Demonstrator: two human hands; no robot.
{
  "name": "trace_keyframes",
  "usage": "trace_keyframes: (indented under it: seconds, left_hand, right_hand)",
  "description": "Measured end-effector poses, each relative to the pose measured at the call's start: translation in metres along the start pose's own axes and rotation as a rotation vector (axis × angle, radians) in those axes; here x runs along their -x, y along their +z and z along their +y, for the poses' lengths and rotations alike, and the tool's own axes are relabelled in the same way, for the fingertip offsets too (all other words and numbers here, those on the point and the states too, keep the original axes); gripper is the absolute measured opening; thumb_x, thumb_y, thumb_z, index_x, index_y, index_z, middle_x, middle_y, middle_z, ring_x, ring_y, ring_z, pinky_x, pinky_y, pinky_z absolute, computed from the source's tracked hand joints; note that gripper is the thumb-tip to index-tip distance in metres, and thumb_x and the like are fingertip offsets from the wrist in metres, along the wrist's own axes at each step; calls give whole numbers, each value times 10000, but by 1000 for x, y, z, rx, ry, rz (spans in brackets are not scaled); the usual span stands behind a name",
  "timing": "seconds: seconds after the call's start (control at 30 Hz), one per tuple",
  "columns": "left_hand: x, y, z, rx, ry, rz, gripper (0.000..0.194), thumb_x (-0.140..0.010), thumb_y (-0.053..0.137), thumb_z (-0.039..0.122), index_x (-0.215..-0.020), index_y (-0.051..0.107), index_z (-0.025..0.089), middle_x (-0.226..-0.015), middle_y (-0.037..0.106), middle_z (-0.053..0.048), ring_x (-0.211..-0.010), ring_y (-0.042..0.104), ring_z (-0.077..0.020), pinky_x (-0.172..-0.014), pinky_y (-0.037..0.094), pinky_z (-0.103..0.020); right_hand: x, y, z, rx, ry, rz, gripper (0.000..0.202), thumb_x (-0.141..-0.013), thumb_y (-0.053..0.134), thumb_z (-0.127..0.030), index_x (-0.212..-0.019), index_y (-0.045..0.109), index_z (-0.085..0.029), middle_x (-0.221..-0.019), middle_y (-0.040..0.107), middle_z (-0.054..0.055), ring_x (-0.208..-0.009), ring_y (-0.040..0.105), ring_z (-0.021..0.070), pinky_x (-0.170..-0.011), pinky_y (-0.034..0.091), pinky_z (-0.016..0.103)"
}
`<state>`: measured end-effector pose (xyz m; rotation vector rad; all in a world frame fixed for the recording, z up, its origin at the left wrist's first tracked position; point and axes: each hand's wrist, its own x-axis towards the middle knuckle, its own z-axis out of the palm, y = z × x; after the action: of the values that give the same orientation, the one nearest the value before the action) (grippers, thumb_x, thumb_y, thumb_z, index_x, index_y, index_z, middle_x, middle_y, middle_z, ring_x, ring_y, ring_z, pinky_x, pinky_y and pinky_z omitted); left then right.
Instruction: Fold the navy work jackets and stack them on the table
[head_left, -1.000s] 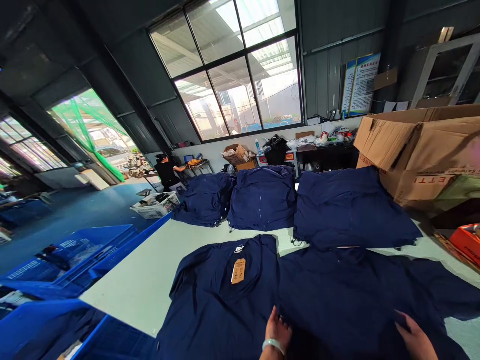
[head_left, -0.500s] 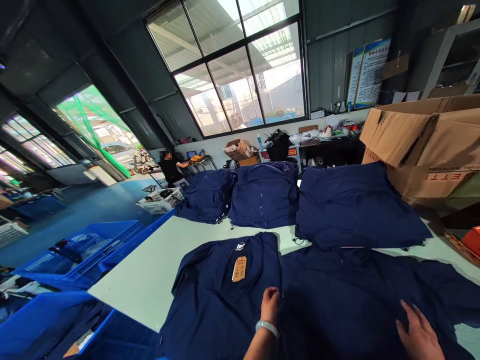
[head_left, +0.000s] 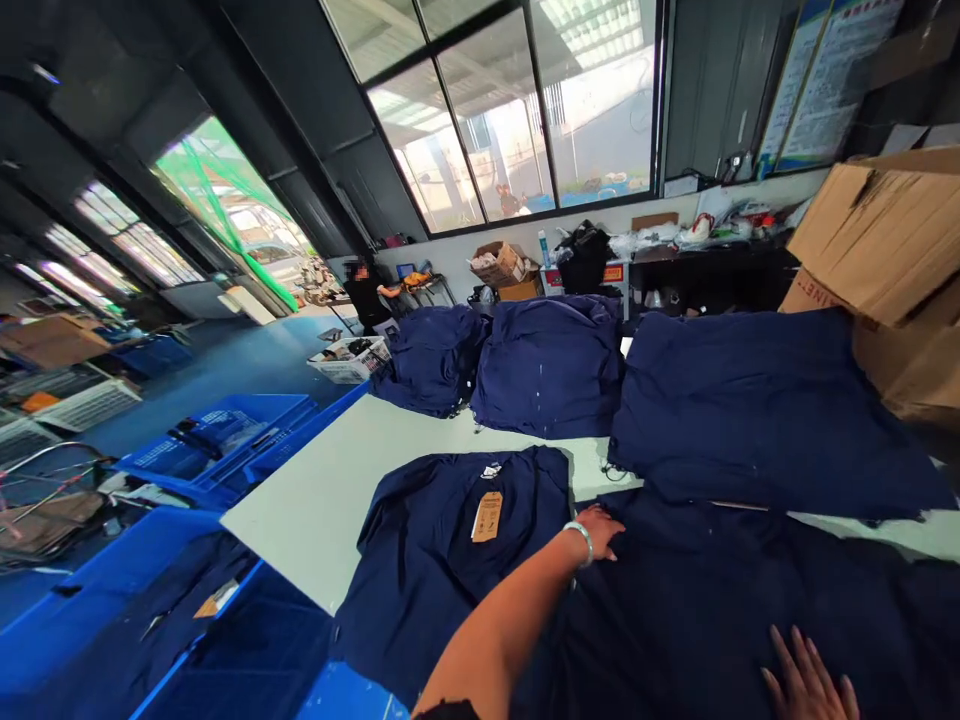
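Note:
A dark navy garment [head_left: 697, 590] lies spread across the near right of the table. My left hand [head_left: 598, 531], with a pale bangle at the wrist, reaches to its upper left part; the fingers are loosely apart against the cloth. Lower right, my right hand [head_left: 811, 685] rests on the same garment, fingers spread, its lower part cut off by the frame. Left of it lies a navy jacket [head_left: 427, 560], folded, with a brown hang tag [head_left: 487, 516] and a white neck label [head_left: 491, 471] at the collar.
Navy garment piles [head_left: 551, 370] line the table's far side. Blue crates [head_left: 277, 640] stand along its left edge, one holding dark clothing. A large cardboard box [head_left: 885, 235] stands at the back right. A person [head_left: 367, 298] sits beyond the table, near a white basket [head_left: 350, 360].
My left hand has moved up and right, from the gap between the two garments onto the right one's upper part. My right hand sits lower in view. The camera view has shifted.

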<state>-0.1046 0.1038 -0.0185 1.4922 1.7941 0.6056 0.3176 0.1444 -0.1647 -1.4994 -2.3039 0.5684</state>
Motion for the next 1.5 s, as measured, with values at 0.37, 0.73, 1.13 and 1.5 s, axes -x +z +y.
trace_keyframes:
  seconds: [0.37, 0.73, 1.13, 1.5]
  left_hand:
    - [-30, -29, -13, -663, -175, -219, 503, -645, 886, 617, -886, 696, 219, -995, 757, -111, -1162, 623, -368, -1141, 245, -491]
    - [-42, -60, -26, -817, -112, -84, 425, -893, 683, 581, -1100, 714, 212, -1166, 739, -127, -1238, 562, -325, -1222, 92, -553]
    - [46, 93, 8, -703, -240, 329, 832, -988, 454, 656, -1639, 363, 146, -1712, 281, -209, -1598, 209, -405, -1278, 75, -676]
    - [50, 111, -2, -726, -339, 243, 871, -967, 490, 677, -1661, 294, 188, -1734, 222, -196, -1611, 148, -408, -1276, 59, -674]
  right_hand:
    - [-6, -40, -37, 198, 54, -181, 634, -992, 381, -425, -1544, 496, -135, -1685, 362, 164, -1583, 284, 312, -1295, 82, 583]
    - [-39, -63, -21, 107, 98, -119, 562, -1030, 361, -365, -1519, 498, -122, -1584, 512, 187, -1538, 363, 314, -1285, 166, 587]
    - [-60, -85, -4, 349, -205, -101, 267, -971, 565, -254, -1162, 732, -174, -1066, 749, 136, -1061, 654, 301, -1130, 421, 528]
    - [-109, -108, -17, 379, -85, -52, 285, -1003, 538, -257, -1160, 761, -176, -1213, 700, 158, -1031, 627, 282, -946, 492, 416]
